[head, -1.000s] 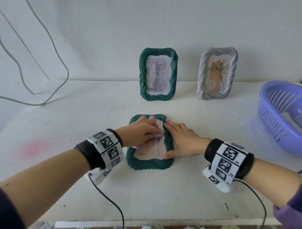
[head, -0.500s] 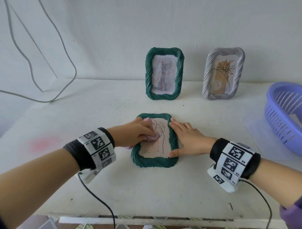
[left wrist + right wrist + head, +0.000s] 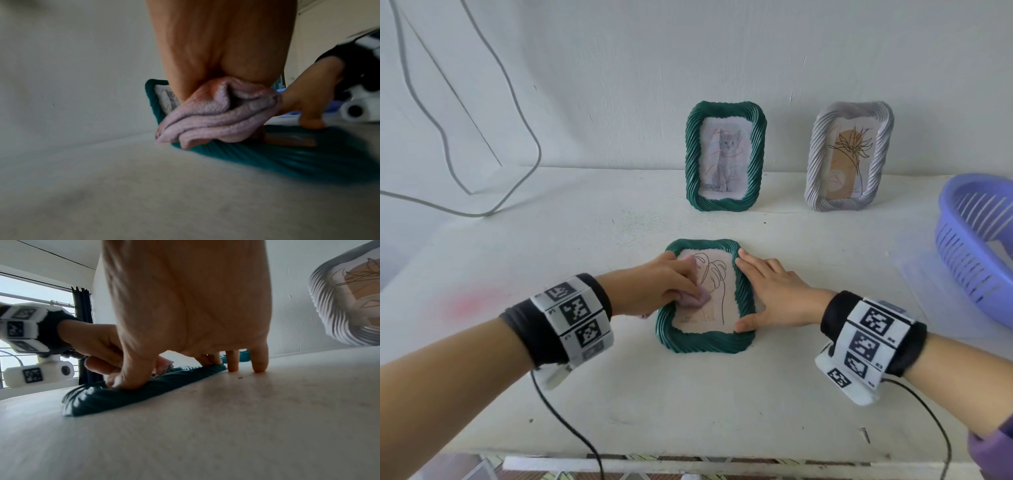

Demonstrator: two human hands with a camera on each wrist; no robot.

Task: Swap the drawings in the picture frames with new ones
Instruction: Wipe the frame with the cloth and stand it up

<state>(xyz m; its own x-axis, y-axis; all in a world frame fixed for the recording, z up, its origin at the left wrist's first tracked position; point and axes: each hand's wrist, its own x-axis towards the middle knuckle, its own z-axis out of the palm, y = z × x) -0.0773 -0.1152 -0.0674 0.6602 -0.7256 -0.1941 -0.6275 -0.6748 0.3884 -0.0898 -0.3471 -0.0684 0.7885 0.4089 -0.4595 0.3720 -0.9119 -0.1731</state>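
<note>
White desk point(image 3: 551, 240) is carrying a green frame point(image 3: 702, 342) lying flat just in front of the standing cat frame point(image 3: 726, 156). The right hand point(image 3: 774, 291) is pressing straight fingers on its right edge; the left hand point(image 3: 654, 284) is clutching a pink cloth point(image 3: 697, 298) against the leaf drawing point(image 3: 717, 284).

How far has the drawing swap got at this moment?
Done: nothing clearly. In hand: the left hand rubs a pink cloth over the flat green frame while the right hand steadies it. Left: the upright cat frame and grey frame stand untouched.
</note>
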